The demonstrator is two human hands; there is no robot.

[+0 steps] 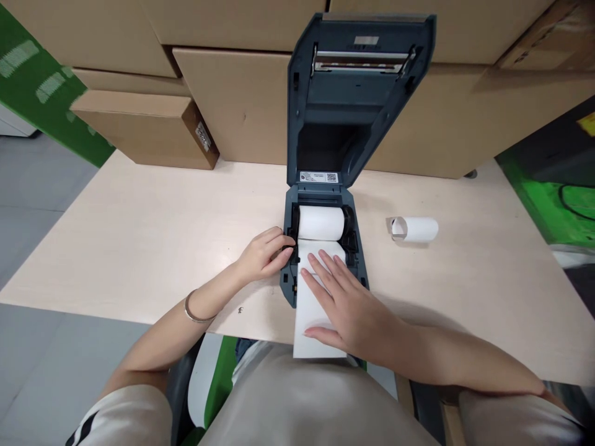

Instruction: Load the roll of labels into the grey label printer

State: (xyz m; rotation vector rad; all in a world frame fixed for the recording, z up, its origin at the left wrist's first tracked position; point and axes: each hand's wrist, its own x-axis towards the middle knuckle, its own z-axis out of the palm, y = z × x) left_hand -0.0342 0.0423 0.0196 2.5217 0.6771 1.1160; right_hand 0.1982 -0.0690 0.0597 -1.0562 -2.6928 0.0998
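A dark blue-grey label printer (pixel 360 241) stands on the table with its lid (pixel 346 93) raised. A white label roll (pixel 320 223) sits in its bay between black holders. From the roll a white paper strip (pixel 316 310) runs forward over the printer's front and past the table edge. My right hand (pixel 346 303) lies flat on this strip, its fingers spread. At the printer's left side, my left hand (pixel 267 253) has its fingers bent, thumb and fingertips gripping near the black holder. What exactly the fingertips touch is partly hidden.
To the right lies a small white paper roll (pixel 416 229) on its side on the pale wooden table (pixel 474 266). A cardboard box (pixel 144 130) rests at the back left. Large cardboard boxes (pixel 237 105) stand behind the printer, close to the raised lid.
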